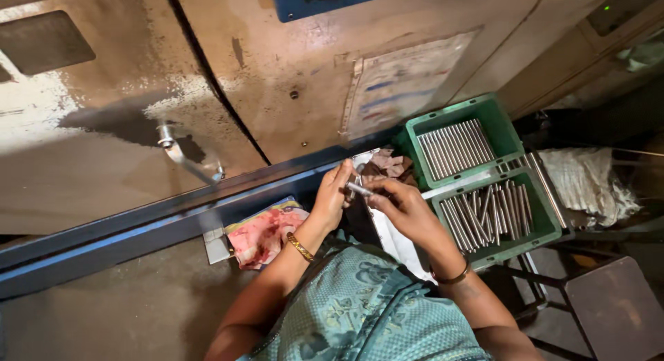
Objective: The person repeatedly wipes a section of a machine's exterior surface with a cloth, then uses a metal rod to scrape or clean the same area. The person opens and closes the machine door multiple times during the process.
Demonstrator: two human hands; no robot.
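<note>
The short metal rod (359, 189) sits between both hands, above the person's lap, just left of the green crates (484, 174). The right hand (401, 207) pinches it; the left hand (334, 195) closes around its far end. It may slip and fall, because the grip looks light. The rod's far tip is hidden.

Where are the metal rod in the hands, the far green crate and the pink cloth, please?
Metal rod (360, 189), head view, on its middle between the two hands.
Far green crate (503, 119), head view, on its right wall.
Pink cloth (266, 236), head view, on its centre.
</note>
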